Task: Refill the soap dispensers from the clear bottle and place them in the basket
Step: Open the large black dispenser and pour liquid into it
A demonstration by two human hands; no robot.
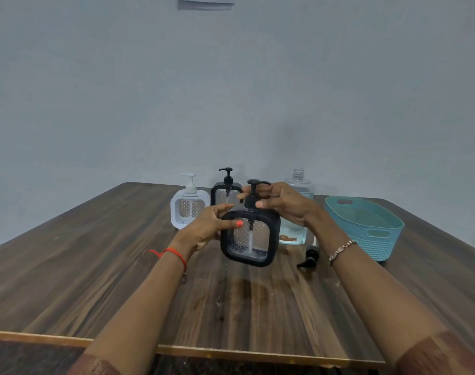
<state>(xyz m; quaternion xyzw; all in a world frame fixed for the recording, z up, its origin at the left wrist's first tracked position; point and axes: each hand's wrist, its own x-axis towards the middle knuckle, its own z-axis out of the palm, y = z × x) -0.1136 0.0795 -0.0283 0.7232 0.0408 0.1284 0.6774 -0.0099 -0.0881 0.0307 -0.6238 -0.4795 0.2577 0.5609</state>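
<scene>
Three dispensers are showing: the left hand (208, 227) is gripping the body of one black dispenser (251, 239), tilted over the table (95, 253), while the right hand (282, 203) is pinching its pump neck. One white dispenser (189, 209) and a second black dispenser (227, 192) are standing behind. One clear bottle (298, 185), one basket (377, 247) and one loose pump (310, 257) are sitting to the right.

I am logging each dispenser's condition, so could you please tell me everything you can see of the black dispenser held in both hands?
The black dispenser is a square, round-cornered body, seemingly plastic, with a clear dimpled window showing a pale dip tube and a shallow bubbly layer at the bottom. Its pump sits on the neck. It is nearly upright over the wooden table; whether its base touches is unclear. The left hand holds its upper left corner; the right hand pinches the pump.
</scene>
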